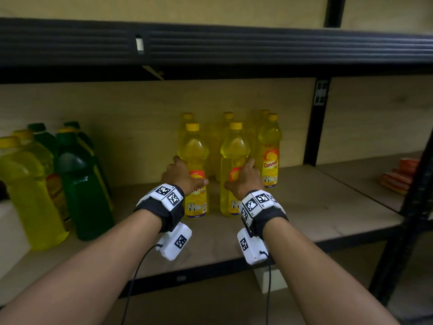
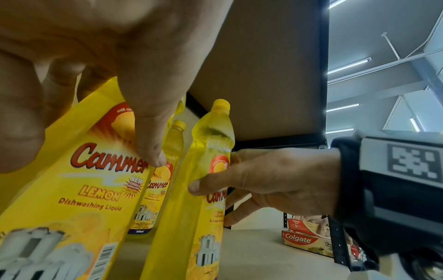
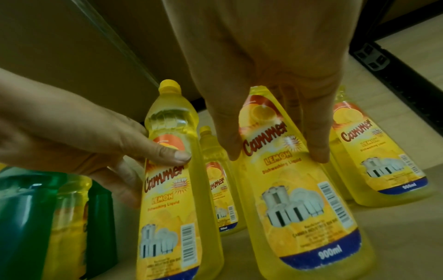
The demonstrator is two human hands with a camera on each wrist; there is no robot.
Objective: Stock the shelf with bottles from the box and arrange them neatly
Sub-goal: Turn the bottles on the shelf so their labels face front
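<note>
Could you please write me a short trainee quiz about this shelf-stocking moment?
1. True or false: the left hand and the right hand each grip their own lemon dishwashing liquid bottle.
2. Which volume does the label of the right-hand bottle give? A) 500ml B) 900ml C) 1.5L
3. Fill in: the dark bottles at the shelf's left end are ____ in colour.

Key: 1 true; 2 B; 3 green.
</note>
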